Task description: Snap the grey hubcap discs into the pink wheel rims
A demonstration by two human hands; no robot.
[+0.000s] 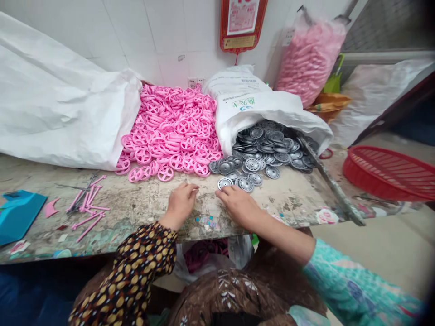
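My left hand [179, 205] rests on the worn tabletop [142, 208], holding nothing visible, just below a heap of pink plastic wheels [173, 127]. My right hand [238, 206] lies close by, its fingertips almost at a silver ribbed disc [225, 183]. That disc belongs to a spill of silver hubcap-like discs [268, 154] pouring from the mouth of a white woven sack [258, 111]. Several loose pink plastic rods [89, 208] lie further left on the table.
A white sack [57, 95] lies behind the pink wheels. A long metal bar [328, 181] leans across the table's right edge. A red plastic basket [387, 174] stands to the right, and a clear bag of pink parts [309, 59] stands behind. A blue folder [16, 215] lies at the left.
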